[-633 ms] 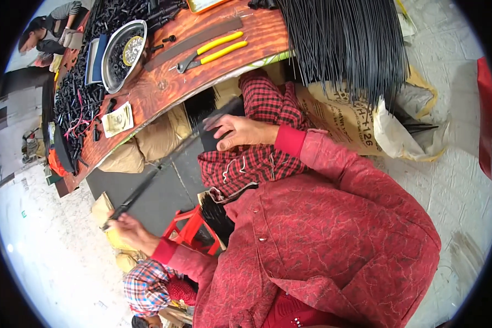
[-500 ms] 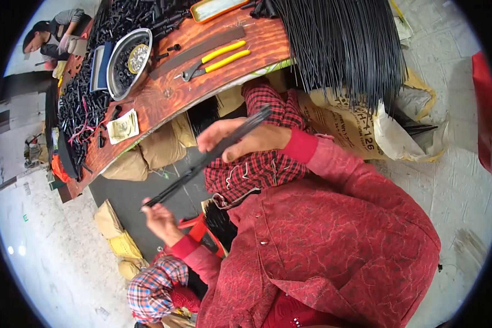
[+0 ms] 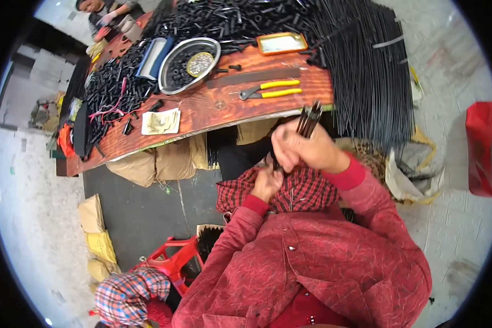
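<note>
- Head view, right hand (image 3: 311,146): gripping, its fingers wrapping a bundle of thin black rods (image 3: 310,119), whose upper ends are showing beyond the fist.
- Head view, left hand (image 3: 269,182): sitting nearer and to the left, fingers bending beside the lower end of the bundle; the pictures are not showing whether it is gripping or merely touching.
- Bundle, position: slanting between the hands, over the red-and-black checked cloth (image 3: 240,191), just off the near edge of the wooden table (image 3: 202,117). Upper tips are appearing uneven.
- Handling, by judgement: the right fist is needing firm, even pressure so that no rod is slipping; the left fingers are serving best at the lower end, steadying it and keeping the rods parallel. Holding the bundle over the cloth is seeming wise, clear of the table edge.
- Table, right: a broad sheaf of long black rods (image 3: 369,82) is hanging over the edge, to the far right of the hands.
- Table, middle: yellow-handled cutters (image 3: 257,93) are lying before a flat dark strip (image 3: 254,77); an orange-rimmed tray (image 3: 282,44) is resting farther off.
- Table, left: a metal basin (image 3: 172,59) is holding small black parts.
</note>
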### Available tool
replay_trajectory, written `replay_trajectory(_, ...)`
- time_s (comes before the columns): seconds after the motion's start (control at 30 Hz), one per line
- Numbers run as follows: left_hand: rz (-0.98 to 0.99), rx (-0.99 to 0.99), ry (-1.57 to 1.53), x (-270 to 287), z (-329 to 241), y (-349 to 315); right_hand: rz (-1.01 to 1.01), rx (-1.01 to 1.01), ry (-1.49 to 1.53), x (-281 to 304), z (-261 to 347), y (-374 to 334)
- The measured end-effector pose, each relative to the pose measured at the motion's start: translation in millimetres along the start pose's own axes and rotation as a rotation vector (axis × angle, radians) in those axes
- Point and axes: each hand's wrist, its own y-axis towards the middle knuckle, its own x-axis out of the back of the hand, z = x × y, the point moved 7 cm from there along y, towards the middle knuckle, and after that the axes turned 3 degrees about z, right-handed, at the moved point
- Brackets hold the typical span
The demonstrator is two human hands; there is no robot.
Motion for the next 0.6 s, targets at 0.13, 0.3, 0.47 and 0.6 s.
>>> replay_trajectory(0.13, -0.017, 0.121, 0.212, 18.3, 11.5, -28.6, 0.099, -0.071, 0.018, -23.8, -13.9, -3.2)
replay_trajectory(0.3, -0.063, 0.249, 0.240, 21.3, 8.1, -52.6, 0.091, -0.076, -0.014, -30.0, -8.5, 2.4)
replay_trajectory(0.47, -0.179, 0.288, 0.474, 26.0, 0.0, -76.8, -0.006, -0.075, 0.054, -32.0, -21.9, 22.2)
replay_trajectory(0.6, -0.067, -0.410, 1.046, -90.0, -62.2, -128.6, -0.040, -0.010, 0.037, -32.2, -25.8, 26.0)
